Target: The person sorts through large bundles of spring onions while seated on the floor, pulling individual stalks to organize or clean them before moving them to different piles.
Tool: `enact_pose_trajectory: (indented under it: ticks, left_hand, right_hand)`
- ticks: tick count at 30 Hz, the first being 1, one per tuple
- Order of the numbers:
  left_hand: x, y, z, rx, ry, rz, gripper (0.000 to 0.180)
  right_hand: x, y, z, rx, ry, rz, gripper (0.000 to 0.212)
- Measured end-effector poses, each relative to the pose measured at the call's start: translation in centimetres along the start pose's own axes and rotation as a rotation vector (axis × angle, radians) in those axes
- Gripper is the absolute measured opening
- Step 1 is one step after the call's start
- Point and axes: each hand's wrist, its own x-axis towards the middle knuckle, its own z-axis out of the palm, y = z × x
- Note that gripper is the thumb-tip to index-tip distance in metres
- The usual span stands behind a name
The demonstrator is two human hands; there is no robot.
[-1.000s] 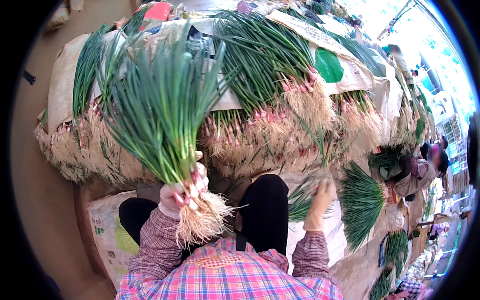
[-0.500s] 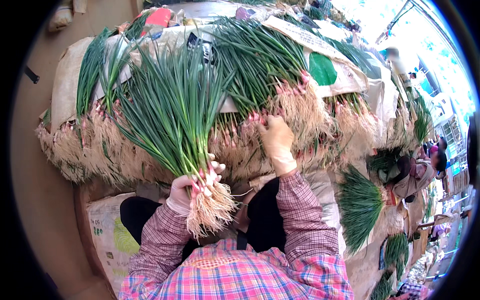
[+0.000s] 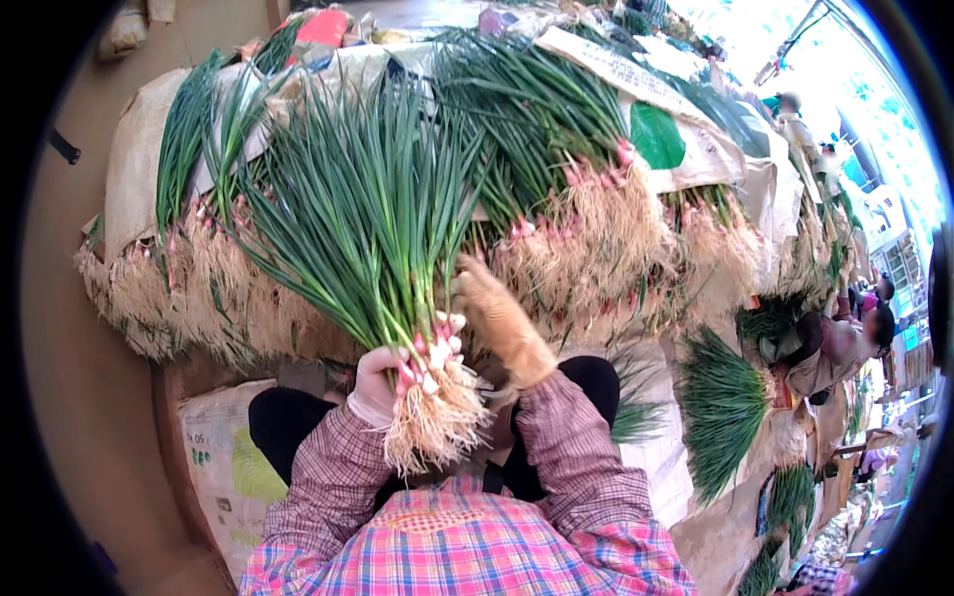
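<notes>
A large bunch of spring onions (image 3: 373, 214) stands in front of me, its green leaves fanned away and its pale roots hanging toward me. My left hand (image 3: 378, 382), in a whitish glove, is closed round the stems just above the pink-white bulbs. My right hand (image 3: 505, 323), in a tan glove, is beside the right edge of the bunch, fingertips at the stems above the bulbs. Motion blurs its fingers, so any grip is unclear. Behind both hands lies a long heap of spring onions (image 3: 586, 228), roots facing me.
Pale sacks (image 3: 144, 149) partly cover the heap. At right, another fanned bunch (image 3: 725, 412) rests on pale sheeting (image 3: 651, 462), with a person (image 3: 835, 343) beyond it. A printed sack (image 3: 224, 467) lies left of my knees. Brown floor (image 3: 75, 328) runs along the left.
My right hand has left the heap and moved left and toward me, to the side of the held bunch. My left hand keeps its grip, shifted slightly right.
</notes>
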Motion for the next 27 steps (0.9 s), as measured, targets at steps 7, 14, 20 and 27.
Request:
enact_pose_trajectory:
  ticks: [7,14,20,27]
  left_hand:
    - [-0.5,0.3,-0.6,-0.036,-0.083,0.023,0.059]
    - [-0.8,0.4,0.2,0.023,0.03,-0.028,0.061]
    - [-0.9,0.1,0.0,0.151,0.172,0.008,0.047]
    - [-0.6,-0.3,-0.4,0.058,0.212,0.06,0.046]
  right_hand:
    - [1.8,4.3,0.5,0.386,-0.284,-0.106,0.028]
    - [2.2,2.5,-5.1,-0.915,0.347,-0.643,0.011]
    - [2.0,2.0,-0.2,-0.09,0.024,-0.063,0.013]
    - [0.5,3.9,0.9,0.367,0.129,0.011,0.007]
